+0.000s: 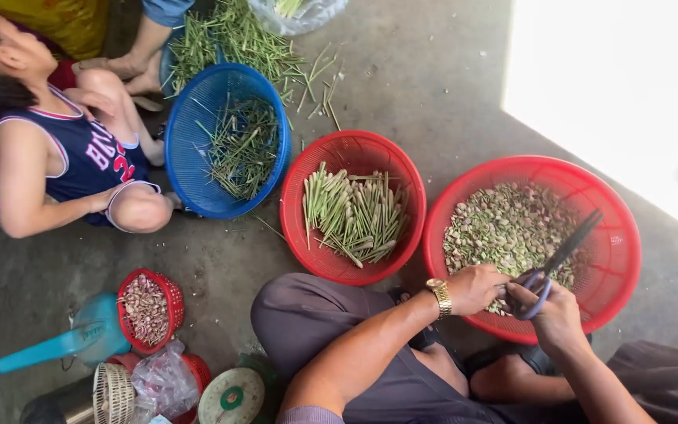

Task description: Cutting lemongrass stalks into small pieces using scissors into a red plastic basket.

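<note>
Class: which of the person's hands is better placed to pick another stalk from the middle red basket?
Left. The left hand sits nearer the middle red basket of stalks, while the right hand grips the scissors.

A clear plastic bag (pixel 296 14) lies on the floor at the top edge, holding green stalks. A second clear bag (pixel 165 382), crumpled, sits near the bottom left, resting against a small red basket (pixel 195 369). Just right of it, at the bottom edge, stands a scale with a round dial (pixel 231 396): a pale face, green rim and a small red centre mark. At the top left corner lies a yellow sack (pixel 60 22), only partly in view. No signs or screens show
</note>
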